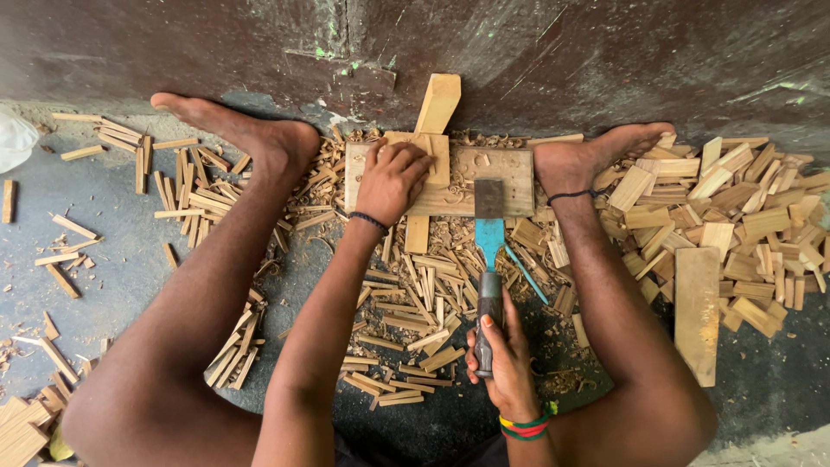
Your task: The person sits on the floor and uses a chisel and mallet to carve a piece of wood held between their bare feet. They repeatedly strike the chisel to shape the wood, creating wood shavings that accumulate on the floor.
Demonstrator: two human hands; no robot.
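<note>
Two hands: both mine, busy
Left hand (393, 177): fingers pressed down on wooden strip (430, 143) over board (501, 177)
Right hand (501, 359): fingers wrapped tight around blue chisel (488, 251), blade on board

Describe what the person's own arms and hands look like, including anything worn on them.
Both arms are bare, with no sleeves or gloves. The left hand has a thin dark band at its wrist. The right hand has a striped wristband of red, yellow and green. No rings show.

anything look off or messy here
Mostly mess: cut wood strips and shavings litter the floor around the board. The chisel and both hands look normal.
</note>
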